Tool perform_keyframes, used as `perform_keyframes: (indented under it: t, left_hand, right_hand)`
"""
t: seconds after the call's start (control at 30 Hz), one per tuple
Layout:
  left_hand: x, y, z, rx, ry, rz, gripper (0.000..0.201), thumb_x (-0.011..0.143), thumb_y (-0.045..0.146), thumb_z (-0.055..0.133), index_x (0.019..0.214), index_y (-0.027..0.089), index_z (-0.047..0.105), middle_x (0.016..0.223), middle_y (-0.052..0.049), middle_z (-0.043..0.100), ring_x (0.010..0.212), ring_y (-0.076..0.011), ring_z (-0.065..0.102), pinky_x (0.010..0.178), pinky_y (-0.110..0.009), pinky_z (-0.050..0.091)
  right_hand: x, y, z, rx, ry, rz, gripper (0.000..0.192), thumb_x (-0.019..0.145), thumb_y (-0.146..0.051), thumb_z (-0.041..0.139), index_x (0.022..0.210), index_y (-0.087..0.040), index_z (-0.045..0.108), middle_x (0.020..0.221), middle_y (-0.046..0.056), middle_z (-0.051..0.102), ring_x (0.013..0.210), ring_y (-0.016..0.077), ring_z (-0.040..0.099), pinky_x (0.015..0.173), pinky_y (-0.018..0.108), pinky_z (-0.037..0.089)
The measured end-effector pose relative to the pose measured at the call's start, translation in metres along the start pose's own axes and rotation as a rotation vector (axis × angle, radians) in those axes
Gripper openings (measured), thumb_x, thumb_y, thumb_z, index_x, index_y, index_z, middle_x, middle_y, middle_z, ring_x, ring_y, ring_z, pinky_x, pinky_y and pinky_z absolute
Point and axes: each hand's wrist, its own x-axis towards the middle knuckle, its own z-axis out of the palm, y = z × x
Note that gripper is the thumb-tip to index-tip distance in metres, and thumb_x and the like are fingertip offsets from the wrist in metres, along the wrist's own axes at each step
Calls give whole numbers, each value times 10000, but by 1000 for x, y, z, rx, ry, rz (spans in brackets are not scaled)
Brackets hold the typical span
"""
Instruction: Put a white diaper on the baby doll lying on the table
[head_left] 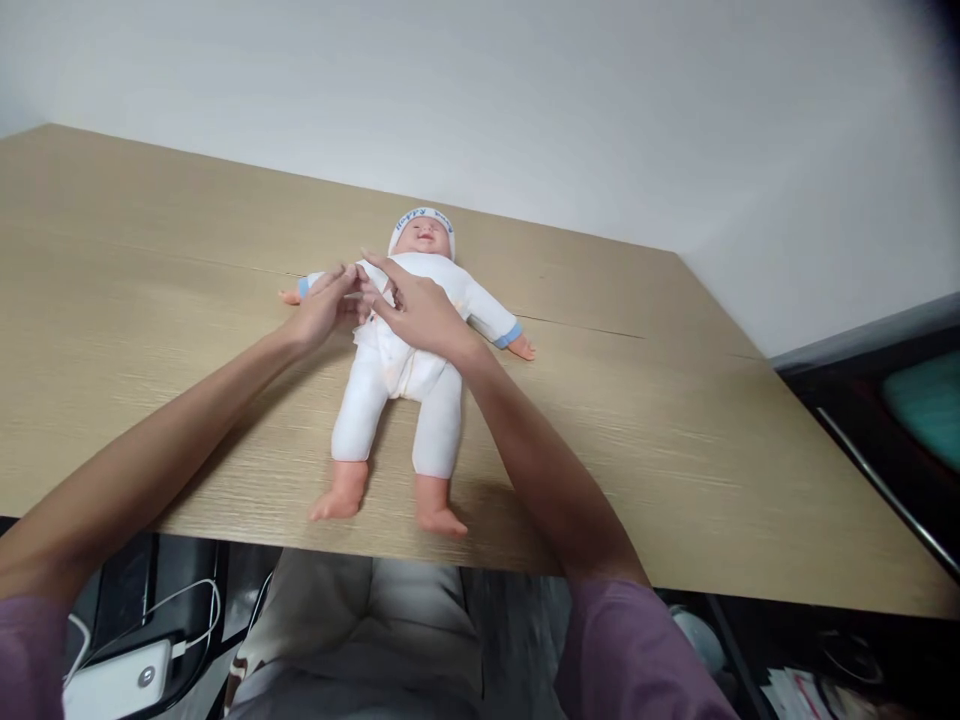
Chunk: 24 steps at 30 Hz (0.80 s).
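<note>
A baby doll (435, 420) in a white outfit with blue cuffs lies on its back, feet toward me, a white lettered cap (421, 214) on its head. Around its hips is a white diaper (401, 365). Both of my hands meet at the doll's waist, on the left side of the picture. My left hand (330, 303) has its fingers bent together at the diaper's edge. My right hand (420, 308) reaches across the belly, fingers closed on the white diaper material there. The fingertips overlap, so the exact grip is partly hidden.
The doll rests on a wooden table (675, 450) against a pale wall (450, 100). Below the front edge, at left, lies a white power bank (124, 685) with a cable. Papers (799, 695) sit low at right, and a dark framed object (885, 400) stands beside the table.
</note>
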Motion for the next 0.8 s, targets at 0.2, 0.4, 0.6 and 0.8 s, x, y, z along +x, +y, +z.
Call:
perform_keyframes:
  t: [0.2,0.4,0.6,0.8]
  left_hand:
    - [2,-14,-2,24,162,60,511,938,690,835,1166,301,596,1168,-43,766,771,-162,683,776,-355,594]
    - [-1,-26,2,137,79,34,489,888,619,877,1146,259,670,878,-5,668,779,-185,622,702,-307,470]
    - [4,-34,7,152,112,94,462,896,603,861,1076,244,632,845,12,612,734,-160,549,665,-287,408]
    - [-7,-26,10,368,230,86,301,1009,482,749,1189,254,671,1054,-51,718,881,-203,624,759,-317,509]
  right_hand:
    - [-1,0,-2,86,27,24,556,1117,-226,593,1673,-218,581,1136,13,788,883,185,647,938,341,519]
    - [-4,-2,-4,151,55,48,521,1078,-197,603,1597,-146,607,1031,6,735,879,191,644,898,325,529]
    - [-4,-3,-4,136,75,40,458,1072,-201,641,1527,-153,640,933,-25,668,850,185,615,876,319,512]
    - [0,1,0,66,144,-27,495,953,0,573,1404,-161,699,983,4,631,914,190,597,932,323,519]
